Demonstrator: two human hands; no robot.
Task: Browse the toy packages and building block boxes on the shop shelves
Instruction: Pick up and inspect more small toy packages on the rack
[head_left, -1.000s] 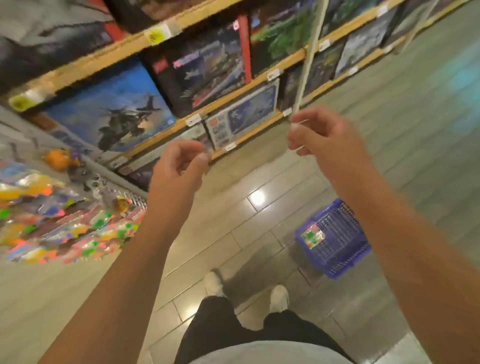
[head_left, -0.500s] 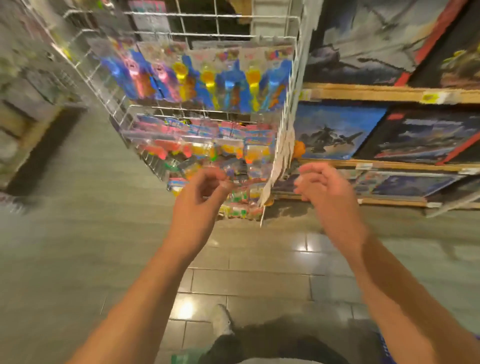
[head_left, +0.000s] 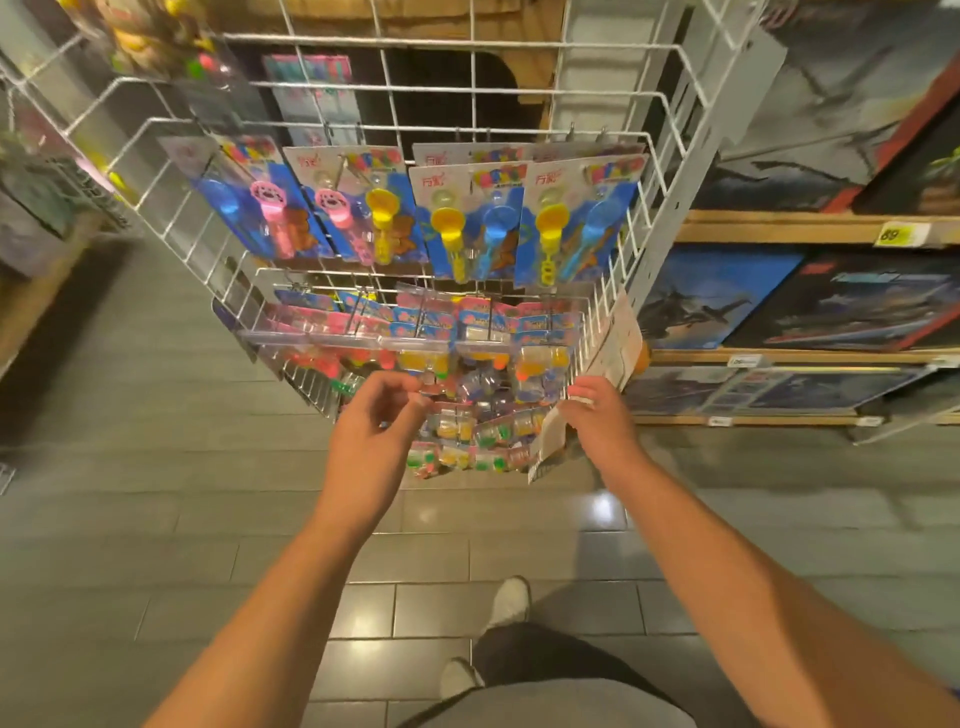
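Note:
A white wire display rack (head_left: 670, 171) stands in front of me. Blue carded toy packs (head_left: 467, 218) with yellow, pink and blue wands hang in its upper row. Small clear packs of bright toys (head_left: 467, 426) hang in the lower rows. My left hand (head_left: 371, 431) hovers at the lower packs, fingers curled and apart, holding nothing. My right hand (head_left: 597, 421) is at the rack's lower right corner, its fingertips against a white paper tag (head_left: 550, 436). Building block boxes (head_left: 852, 306) with aircraft and ship pictures fill the wooden shelves (head_left: 779, 356) on the right.
A yellow price label (head_left: 901, 235) sits on the upper shelf edge. Another rack with hanging goods (head_left: 47, 187) is at the left. Grey floor tiles (head_left: 156, 467) spread around the rack, and my white shoes (head_left: 511, 603) are below.
My view swung left from the shelf aisle and blue basket to face the wire rack. Both hands have reached forward and down to the lower packs; the right now touches the paper tag.

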